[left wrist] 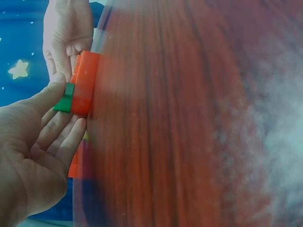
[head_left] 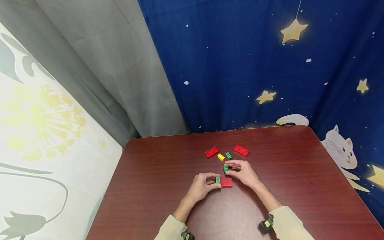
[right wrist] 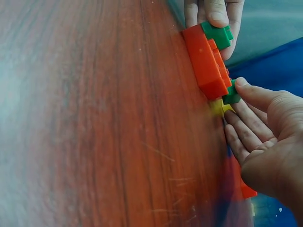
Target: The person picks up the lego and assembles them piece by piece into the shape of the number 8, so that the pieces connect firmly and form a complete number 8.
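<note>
Close to the middle of the table lies a red building brick (head_left: 226, 182). My left hand (head_left: 201, 187) pinches a green brick (head_left: 217, 180) at the red brick's left end; in the left wrist view this green brick (left wrist: 64, 103) sits on top of the red one (left wrist: 86, 82). Just beyond the red brick, my right hand (head_left: 244, 173) holds a second green brick (head_left: 226, 169) between thumb and fingers. The right wrist view shows that green brick (right wrist: 231, 93) past the end of the red brick (right wrist: 208, 61).
Farther back lie two red bricks, one on the left (head_left: 211, 152) and one on the right (head_left: 241, 150). Between them are a small yellow brick (head_left: 221, 157) and another green brick (head_left: 228, 155). Curtains hang behind the brown table (head_left: 150, 186).
</note>
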A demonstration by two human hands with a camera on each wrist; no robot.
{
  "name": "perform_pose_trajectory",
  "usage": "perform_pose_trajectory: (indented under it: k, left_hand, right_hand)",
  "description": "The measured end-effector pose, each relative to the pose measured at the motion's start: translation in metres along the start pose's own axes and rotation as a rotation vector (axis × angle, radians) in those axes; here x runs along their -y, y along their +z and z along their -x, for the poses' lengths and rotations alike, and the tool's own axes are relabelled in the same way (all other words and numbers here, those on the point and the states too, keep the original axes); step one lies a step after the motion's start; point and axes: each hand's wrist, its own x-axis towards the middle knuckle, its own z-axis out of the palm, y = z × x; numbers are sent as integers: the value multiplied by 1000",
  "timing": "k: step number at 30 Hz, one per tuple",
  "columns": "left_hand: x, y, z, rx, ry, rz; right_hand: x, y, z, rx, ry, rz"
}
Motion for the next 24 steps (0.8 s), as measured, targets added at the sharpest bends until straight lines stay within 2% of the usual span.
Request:
perform_pose_trajectory:
  k: [15,24]
  left_hand:
    - [0,-1,1,-4,-7,1]
    - [0,0,2,-8,-3,0]
  right_hand:
    - [9,1,6,-19,92,-64]
    - [17,-1,10,-20,90,-88]
